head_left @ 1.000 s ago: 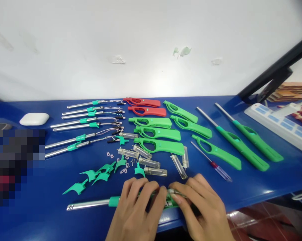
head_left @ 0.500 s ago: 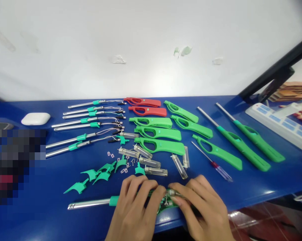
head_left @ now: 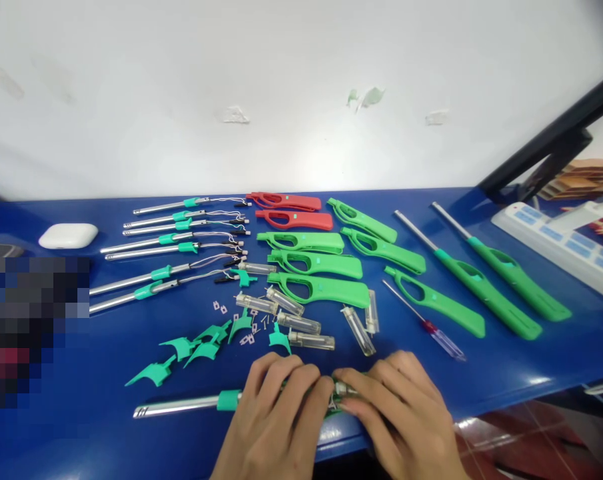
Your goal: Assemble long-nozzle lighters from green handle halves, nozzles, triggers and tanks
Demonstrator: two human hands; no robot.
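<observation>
At the table's near edge lies a partly built long-nosed gas lighter, with its metal tube (head_left: 179, 406) and teal collar (head_left: 227, 400) pointing left. My left hand (head_left: 279, 417) curls over the lighter's green body and grips it, hiding most of it. In my right hand (head_left: 406, 410) is a clear fuel tank (head_left: 342, 388), pinched by thumb and fingers at the body's right part. Only its valve end shows. White wires and small parts peek out between my hands. Beyond them lie several loose fuel tanks (head_left: 311, 341) and teal triggers (head_left: 151, 373).
Green handle shells (head_left: 326, 291) and red ones (head_left: 301, 220) lie in rows behind. Tubes with wires (head_left: 146, 241) are at left, near a white case (head_left: 68, 235). A screwdriver (head_left: 444, 340), two whole lighters (head_left: 501, 303) and a power strip (head_left: 556, 237) lie right.
My right fingers have pressed lower and closer over the fuel tank, so less of it shows. My left hand stays on the lighter, its fingers shifted slightly to the right.
</observation>
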